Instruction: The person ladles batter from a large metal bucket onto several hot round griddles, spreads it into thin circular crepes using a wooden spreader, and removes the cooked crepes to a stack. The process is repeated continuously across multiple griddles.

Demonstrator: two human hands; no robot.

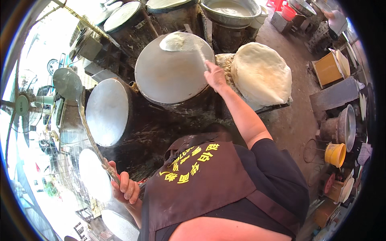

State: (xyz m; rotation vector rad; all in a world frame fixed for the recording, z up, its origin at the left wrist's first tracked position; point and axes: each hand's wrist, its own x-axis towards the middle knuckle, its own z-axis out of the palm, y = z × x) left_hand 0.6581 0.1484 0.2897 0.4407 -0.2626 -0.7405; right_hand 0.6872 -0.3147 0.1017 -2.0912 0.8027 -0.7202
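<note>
In my left hand [126, 188], fingers wrapped round it, is the handle of a long-handled ladle [67, 84]. Its round grey head is up at the far left, above a smaller pale griddle [107, 112]. My right hand [216, 76] reaches forward and grips a long, narrow spreader [198, 46]. The spreader slants over the far part of a large round griddle [169, 78]. Pale batter [177, 41] lies there, a thick patch to its left and a thinner smear around it. Right of this griddle sits a tall stack of round white flatbreads [261, 74].
Further griddles [122, 16] coated with batter stand on drum stoves at the back. A wide metal basin [231, 10] of pale liquid is behind the stack. On the right are a yellow bucket [335, 155] and a metal basin [350, 127]. A person [335, 24] is at the far right.
</note>
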